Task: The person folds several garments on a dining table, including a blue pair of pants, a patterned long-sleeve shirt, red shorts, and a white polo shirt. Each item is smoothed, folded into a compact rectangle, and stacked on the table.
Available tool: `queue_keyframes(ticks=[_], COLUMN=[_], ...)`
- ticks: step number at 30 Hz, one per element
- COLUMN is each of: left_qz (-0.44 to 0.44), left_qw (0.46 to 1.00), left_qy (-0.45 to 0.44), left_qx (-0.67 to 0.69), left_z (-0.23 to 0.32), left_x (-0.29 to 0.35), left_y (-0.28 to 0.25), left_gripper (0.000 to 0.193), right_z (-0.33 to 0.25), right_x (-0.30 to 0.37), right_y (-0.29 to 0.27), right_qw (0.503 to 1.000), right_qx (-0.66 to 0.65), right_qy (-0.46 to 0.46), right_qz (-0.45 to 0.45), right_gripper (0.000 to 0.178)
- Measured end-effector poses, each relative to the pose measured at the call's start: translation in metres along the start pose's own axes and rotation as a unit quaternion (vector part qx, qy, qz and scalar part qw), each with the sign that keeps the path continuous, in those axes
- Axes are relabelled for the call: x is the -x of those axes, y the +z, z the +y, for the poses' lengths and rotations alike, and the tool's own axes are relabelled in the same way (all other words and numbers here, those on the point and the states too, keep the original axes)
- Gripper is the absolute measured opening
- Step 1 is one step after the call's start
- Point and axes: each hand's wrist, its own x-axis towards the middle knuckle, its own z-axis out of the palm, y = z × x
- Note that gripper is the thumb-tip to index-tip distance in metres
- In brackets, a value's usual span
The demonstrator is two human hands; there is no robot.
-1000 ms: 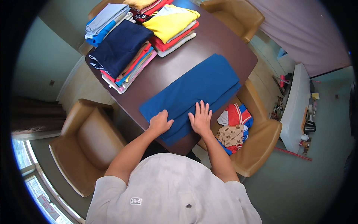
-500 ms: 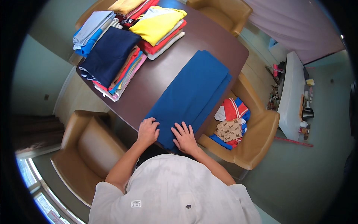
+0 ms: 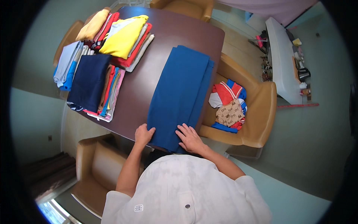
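A: How does that blue folded cloth [image 3: 179, 89] lie?

B: Lengthwise on the table [image 3: 182, 28], its near end at the near edge, its right side close to the edge by the tan chair [image 3: 259, 119].

A: And the left hand [image 3: 143, 134]?

B: Loosely curled at the cloth's near left side, thumb at the fabric — whether it pinches anything, I can't tell. The right hand [image 3: 191, 139] lies flat on the near right part, fingers slightly spread, gripping nothing that shows.

A: What might go wrong?

B: The layers don't line up along the right side, so a sideways push could shear them further and wrinkle the top. A backward tug might drag the near end over the edge, its own weight pulling more after it.

A: Anything else?

B: A rightward shove could spill it onto the heap of clothes [image 3: 230, 112] in the chair. The navy-topped stack [image 3: 89, 80] sits near the left edge, too — a careless reach might topple it.
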Motion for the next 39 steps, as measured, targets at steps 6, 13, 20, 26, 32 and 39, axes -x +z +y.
queue_keyframes(ticks=[6,13,20,26,32,39], left_qz=[-0.075,-0.155,-0.171,-0.145,-0.115,-0.192], left_qw=[0.949,0.673,0.648,0.723,0.71,0.692], left_qy=[-0.03,-0.22,-0.257,-0.24,-0.214,-0.165], left_qx=[0.306,0.69,0.696,0.632,0.661,0.676], left_z=[-0.013,0.009,0.013,0.012,-0.01,-0.013], left_x=[0.002,0.022,0.024,0.034,0.038,0.066], left_y=[0.014,0.003,0.006,-0.004,0.005,-0.014], left_gripper=[0.039,0.044,0.036,0.038,0.039,0.041], right_z=[0.001,-0.007,-0.017,0.012,0.032,0.028], right_x=[0.005,0.014,0.011,-0.003,-0.012,-0.003], right_y=[0.005,-0.007,0.029,0.042,0.015,0.016], right_qw=[1.0,0.998,0.992,0.97,0.941,0.844], right_qx=[0.008,-0.051,-0.016,-0.14,-0.294,-0.512], right_qy=[0.014,0.01,0.052,0.043,0.077,0.16], right_qz=[-0.006,-0.03,0.115,0.195,0.147,-0.031], right_gripper=[0.073,0.105,0.082,0.043,0.025,0.021])
